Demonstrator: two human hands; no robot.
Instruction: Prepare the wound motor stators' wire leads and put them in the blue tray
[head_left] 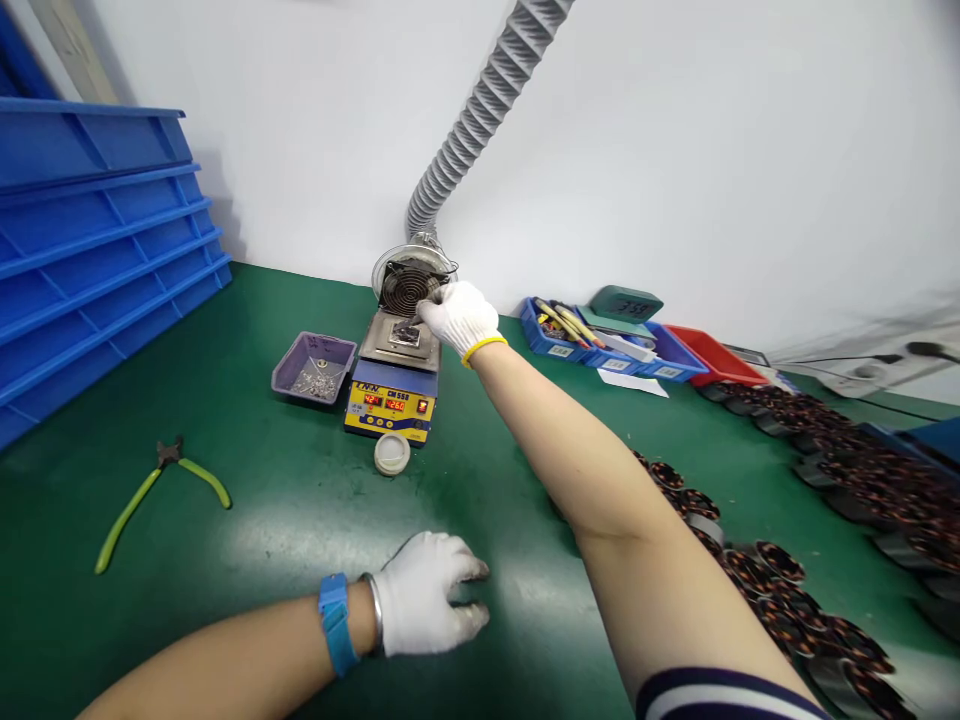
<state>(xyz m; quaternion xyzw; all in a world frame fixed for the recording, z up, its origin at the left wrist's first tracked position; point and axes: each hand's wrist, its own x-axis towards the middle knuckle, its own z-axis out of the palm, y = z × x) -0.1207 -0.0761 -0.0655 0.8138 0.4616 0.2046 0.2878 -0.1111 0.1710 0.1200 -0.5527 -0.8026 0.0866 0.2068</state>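
My right hand point(459, 318), in a white knit glove with a yellow cuff, reaches over the top of a yellow and blue solder pot point(391, 405) with red digits. Its fingers are pinched together above the small square well point(406, 334). A dark, thin bit shows at the fingertips, too small to name. My left hand point(427, 597), gloved in white with darkened fingertips, rests low over the green table with thumb and fingers apart, holding nothing. Between that hand and the solder pot lies a small round whitish container point(391, 454).
A purple tray point(313, 368) of small metal bits stands left of the pot. Green-handled cutters point(166, 470) lie further left, near stacked blue crates point(97, 240). A grey duct point(491, 100) descends behind. Rightward are blue bins point(555, 335), a red bin point(712, 358) and many copper-wound parts point(780, 560).
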